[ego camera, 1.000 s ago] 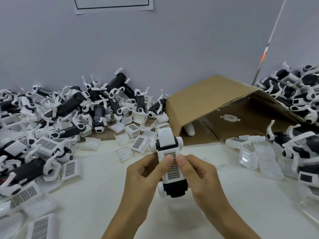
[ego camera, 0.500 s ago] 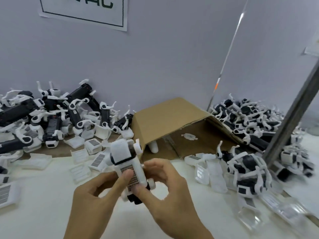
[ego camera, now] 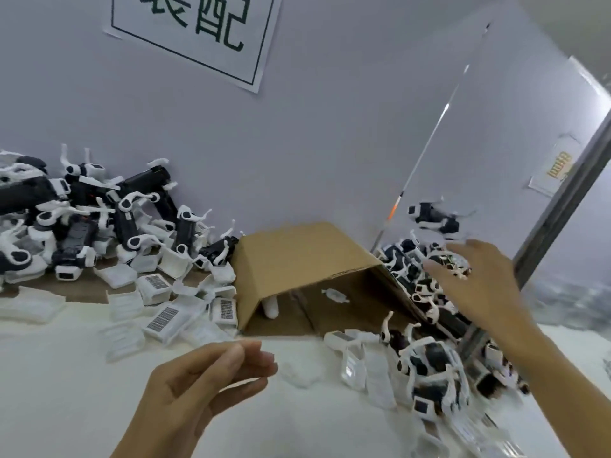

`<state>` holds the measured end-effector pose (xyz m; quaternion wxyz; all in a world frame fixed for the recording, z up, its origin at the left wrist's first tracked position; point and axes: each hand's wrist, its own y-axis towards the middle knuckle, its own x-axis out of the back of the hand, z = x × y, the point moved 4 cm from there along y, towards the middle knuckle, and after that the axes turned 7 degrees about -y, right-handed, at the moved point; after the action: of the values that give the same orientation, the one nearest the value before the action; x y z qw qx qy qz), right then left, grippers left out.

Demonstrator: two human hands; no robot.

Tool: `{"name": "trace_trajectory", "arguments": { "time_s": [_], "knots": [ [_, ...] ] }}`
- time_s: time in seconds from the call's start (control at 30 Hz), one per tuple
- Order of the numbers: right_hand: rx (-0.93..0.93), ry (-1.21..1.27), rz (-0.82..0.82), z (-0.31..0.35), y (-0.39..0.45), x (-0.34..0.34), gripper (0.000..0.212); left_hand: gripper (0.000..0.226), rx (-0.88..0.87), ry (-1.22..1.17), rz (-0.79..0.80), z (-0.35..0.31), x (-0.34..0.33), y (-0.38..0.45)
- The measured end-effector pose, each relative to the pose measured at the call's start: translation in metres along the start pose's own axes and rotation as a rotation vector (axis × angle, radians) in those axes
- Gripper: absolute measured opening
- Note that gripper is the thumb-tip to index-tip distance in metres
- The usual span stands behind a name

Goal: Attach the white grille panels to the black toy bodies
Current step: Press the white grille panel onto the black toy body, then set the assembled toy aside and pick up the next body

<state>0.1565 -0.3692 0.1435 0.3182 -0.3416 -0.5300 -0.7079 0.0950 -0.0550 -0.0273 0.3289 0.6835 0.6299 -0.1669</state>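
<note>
Left hand [ego camera: 205, 381]: grip empty, fingers loosely extended above the bench's [ego camera: 66, 391] near edge.
Right hand [ego camera: 476, 285]: grip empty, spread above the right-side toy pile [ego camera: 426, 368].

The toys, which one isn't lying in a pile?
The black and white toy up against the wall on the right. Nothing touches it; it seems airborne beyond the open right hand, while the rest lie in heaps.

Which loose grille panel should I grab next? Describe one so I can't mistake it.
Find the cardboard box lying on its side mid-table. Just left of its open mouth sits a cluster of white panels; take the grille panel at the cluster's front. Unlike the blank clear-white pieces beside it, it lies face up, showing a dark slotted grid.
</note>
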Motion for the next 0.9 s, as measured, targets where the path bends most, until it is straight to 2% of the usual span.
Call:
{"name": "trace_trajectory", "arguments": {
  "time_s": [0.07, 0.2, 0.33, 0.4, 0.47, 0.63, 0.73, 0.8, 0.83, 0.87, 0.9],
  "knots": [
    [0.156, 0.135, 0.044, 0.022, -0.023, -0.017, 0.035, 0.028, -0.007, 0.001, -0.027, 0.002, 0.007, 0.002],
    [0.212, 0.456, 0.520, 0.076, -0.088, -0.085, 0.006, 0.025, -0.024, -0.015, -0.130, 0.004, 0.016, 0.009],
    [0.169, 0.795, 0.743, 0.139, -0.146, -0.149, 0.014, 0.018, -0.090, 0.045, -0.298, 0.001, 0.036, 0.014],
    [0.040, 0.987, 0.841, 0.166, -0.168, -0.169, 0.022, 0.020, -0.104, 0.109, -0.378, -0.003, 0.051, 0.014],
    [-0.073, 1.126, 0.865, 0.185, -0.180, -0.183, 0.025, 0.022, -0.114, 0.209, -0.439, -0.008, 0.067, 0.016],
    [-0.115, 1.248, 0.745, 0.194, -0.188, -0.206, 0.025, 0.018, -0.149, 0.581, -0.624, -0.028, 0.106, 0.016],
    [-0.099, 1.307, 0.754, 0.191, -0.190, -0.216, 0.025, 0.013, -0.389, 0.922, -0.875, -0.056, 0.127, 0.006],
    [-0.074, 1.310, 0.762, 0.191, -0.192, -0.221, 0.024, 0.034, -0.600, 1.187, -1.133, -0.079, 0.138, -0.006],
    [-0.061, 1.309, 0.762, 0.191, -0.192, -0.223, 0.024, 0.045, -0.630, 1.283, -1.252, -0.088, 0.145, -0.011],
    [-0.058, 1.308, 0.763, 0.191, -0.193, -0.223, 0.024, 0.055, -0.596, 1.348, -1.336, -0.094, 0.152, -0.014],
    [-0.063, 1.311, 0.765, 0.191, -0.193, -0.224, 0.023, 0.062, -0.486, 1.399, -1.364, -0.097, 0.160, -0.015]
  ]
}}
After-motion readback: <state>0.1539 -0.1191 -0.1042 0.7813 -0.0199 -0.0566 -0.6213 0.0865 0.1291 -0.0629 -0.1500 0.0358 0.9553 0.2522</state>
